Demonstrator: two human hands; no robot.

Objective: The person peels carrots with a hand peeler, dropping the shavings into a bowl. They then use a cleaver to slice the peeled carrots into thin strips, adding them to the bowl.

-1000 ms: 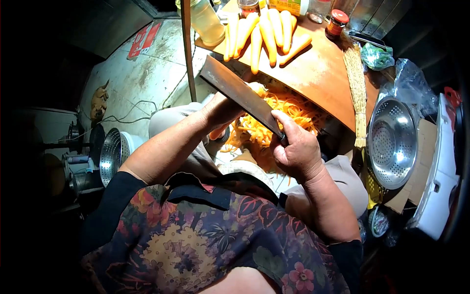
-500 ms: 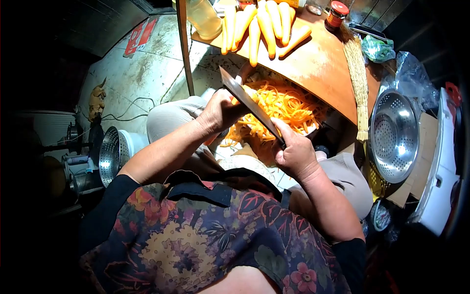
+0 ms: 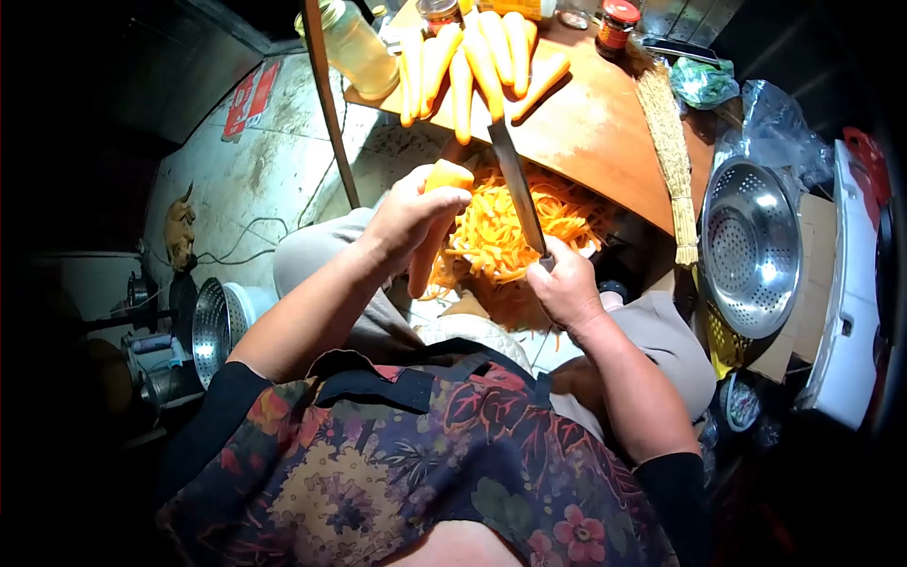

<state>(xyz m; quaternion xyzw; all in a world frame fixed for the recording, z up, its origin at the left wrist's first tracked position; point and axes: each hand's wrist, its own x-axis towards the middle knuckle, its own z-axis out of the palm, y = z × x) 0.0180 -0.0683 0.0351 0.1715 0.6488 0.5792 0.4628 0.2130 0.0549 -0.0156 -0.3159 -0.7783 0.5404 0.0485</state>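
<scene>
My left hand point(image 3: 408, 210) is wrapped round a carrot point(image 3: 448, 176), whose blunt, cut end sticks up above the thumb and whose lower part points down below the palm. In my right hand point(image 3: 567, 288) is the handle of a knife point(image 3: 518, 189), its long blade pointing up and away, apart from the carrot. Beneath and between both hands lies a heap of carrot strips point(image 3: 529, 222); the vessel under them is mostly hidden. Several whole carrots point(image 3: 477, 71) lie at the far edge of the wooden board point(image 3: 605, 123).
A straw brush point(image 3: 669, 161) lies along the board's right side, near a red-lidded jar point(image 3: 617, 28). A metal colander point(image 3: 753, 248) stands at the right, another colander point(image 3: 210, 331) at the left. A large jar point(image 3: 354, 47) and a thin upright post point(image 3: 329, 104) are at the back left.
The knife has swung away from the carrot to the right, its blade now more upright. My left hand has moved slightly left and turned the carrot's cut end upward.
</scene>
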